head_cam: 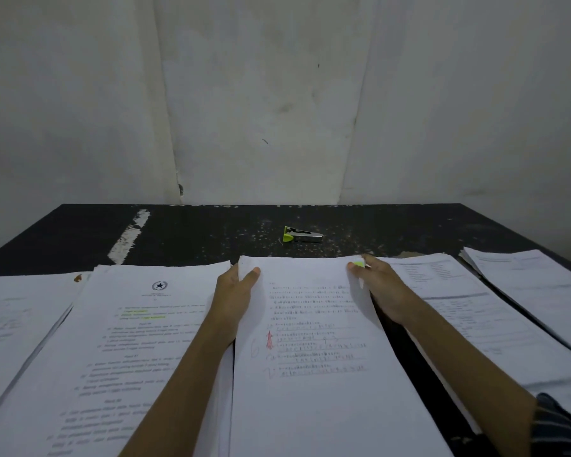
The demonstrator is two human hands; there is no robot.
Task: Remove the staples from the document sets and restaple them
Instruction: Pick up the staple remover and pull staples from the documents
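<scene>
A white document set (314, 357) with printed lines and red pen marks lies in the middle of the black table (211, 232). My left hand (234, 291) grips its top left corner, thumb on the top sheet. My right hand (381, 288) grips the top right corner, and a small green thing (359, 264) shows between its thumb and fingers; I cannot tell what it is. A green and silver stapler (301, 234) lies on the table beyond the set, apart from both hands.
A thick set with a star emblem (122, 341) lies to the left, with another set (17, 318) at the far left. Two more paper sets (475, 311) (534, 278) lie to the right. A grey wall stands behind the table.
</scene>
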